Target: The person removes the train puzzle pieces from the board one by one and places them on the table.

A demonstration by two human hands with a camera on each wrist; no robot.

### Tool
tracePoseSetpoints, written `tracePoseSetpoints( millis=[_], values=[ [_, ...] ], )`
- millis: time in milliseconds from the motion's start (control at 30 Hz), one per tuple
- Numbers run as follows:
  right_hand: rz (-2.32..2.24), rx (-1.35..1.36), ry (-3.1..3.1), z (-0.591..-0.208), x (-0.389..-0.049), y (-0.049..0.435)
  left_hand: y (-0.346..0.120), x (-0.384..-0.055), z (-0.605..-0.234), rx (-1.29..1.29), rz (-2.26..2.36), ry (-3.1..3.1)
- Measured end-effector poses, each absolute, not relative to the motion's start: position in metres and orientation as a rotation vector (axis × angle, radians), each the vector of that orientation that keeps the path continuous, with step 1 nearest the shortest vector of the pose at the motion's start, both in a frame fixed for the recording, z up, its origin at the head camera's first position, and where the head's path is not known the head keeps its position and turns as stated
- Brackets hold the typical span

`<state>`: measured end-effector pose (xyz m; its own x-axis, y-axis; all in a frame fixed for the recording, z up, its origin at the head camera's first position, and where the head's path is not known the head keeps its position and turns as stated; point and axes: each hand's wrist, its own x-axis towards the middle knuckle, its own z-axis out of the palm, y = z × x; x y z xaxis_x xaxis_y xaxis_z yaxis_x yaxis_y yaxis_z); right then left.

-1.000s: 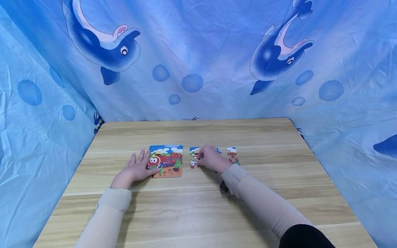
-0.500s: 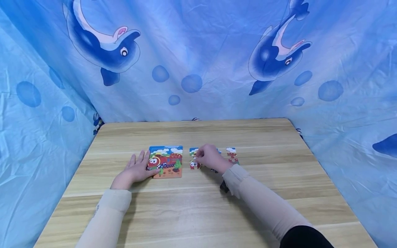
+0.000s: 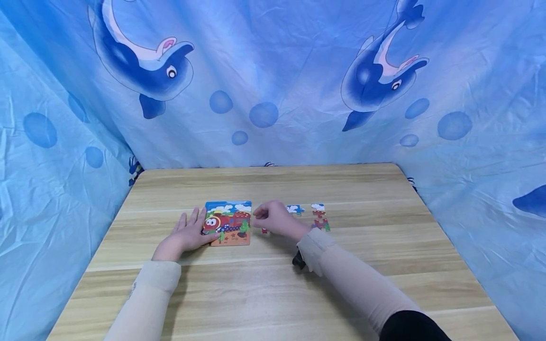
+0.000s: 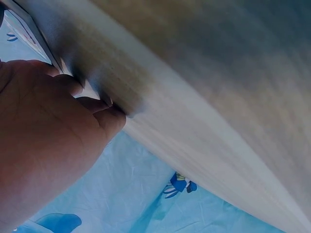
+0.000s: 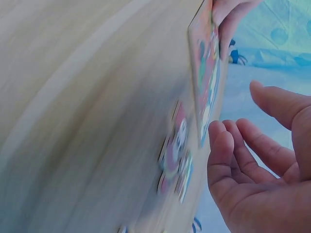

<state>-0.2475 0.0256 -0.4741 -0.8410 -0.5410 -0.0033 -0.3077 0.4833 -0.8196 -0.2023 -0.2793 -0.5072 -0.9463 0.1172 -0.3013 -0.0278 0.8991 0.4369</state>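
A square puzzle board (image 3: pixel 230 222) with a red cartoon train lies left of centre on the table. My left hand (image 3: pixel 185 238) rests with spread fingers on its left edge, the thumb over the lower left corner. My right hand (image 3: pixel 279 220) hovers just right of the board, thumb and fingers apart with nothing between them. Below it, in the right wrist view, lie a train-face puzzle piece (image 5: pixel 181 133) and a second piece (image 5: pixel 184 177); the hand mostly hides them in the head view.
More loose puzzle pieces lie to the right: a cloud piece (image 3: pixel 294 209), another cloud piece (image 3: pixel 318 207) and a red-and-green piece (image 3: pixel 321 224). The wooden table (image 3: pixel 264 293) backs onto a blue dolphin curtain (image 3: pixel 298 57).
My right hand has moved left from the loose pieces towards the board, and its pinched fingers have spread. The cloud piece it covered now shows. My left hand stays put.
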Motion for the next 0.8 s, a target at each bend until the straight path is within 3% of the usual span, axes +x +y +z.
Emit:
tracePoseSetpoints(
  millis=[333, 800],
  values=[
    [-1.257, -0.731, 2.438, -0.469, -0.239, 0.0, -0.266, -0.191, -0.48, 0.037, 0.598, 2.713],
    [-0.904, -0.755, 2.552, -0.475, -0.237, -0.012, -0.276, -0.2, -0.499, 0.048, 0.65, 2.725]
  ],
)
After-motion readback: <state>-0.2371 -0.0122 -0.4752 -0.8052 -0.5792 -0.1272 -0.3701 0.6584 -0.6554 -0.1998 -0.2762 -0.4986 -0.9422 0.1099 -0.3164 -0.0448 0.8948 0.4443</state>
